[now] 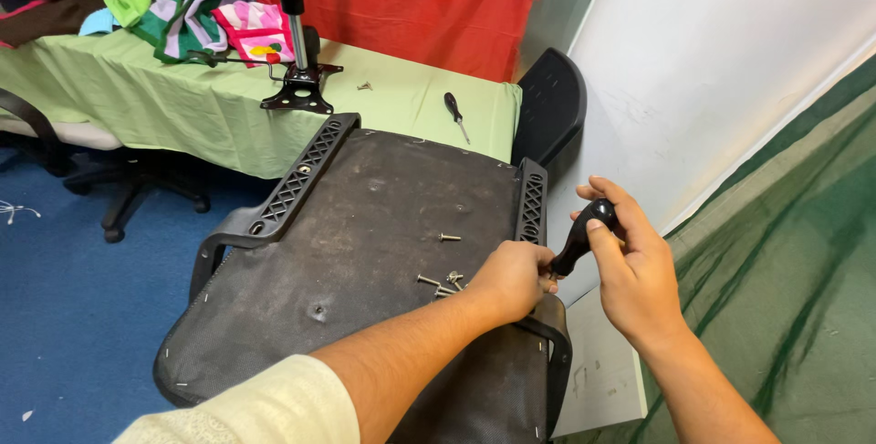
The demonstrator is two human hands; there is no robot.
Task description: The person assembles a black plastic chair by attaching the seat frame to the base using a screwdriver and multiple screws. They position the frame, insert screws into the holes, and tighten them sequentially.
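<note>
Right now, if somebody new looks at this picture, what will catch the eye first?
First, the upturned chair seat filling the middle, its dark underside up with loose screws lying on it. At its right edge the left hand steadies the tip of a black-handled screwdriver, gripped by the right hand. Behind, a green-covered table holds a chair base plate and another screwdriver.

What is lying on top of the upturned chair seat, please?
On the seat lie loose bolts, one apart from the rest. The left hand rests at the edge by the bolts and hides whatever lies under it. The right hand holds a screwdriver.
</note>
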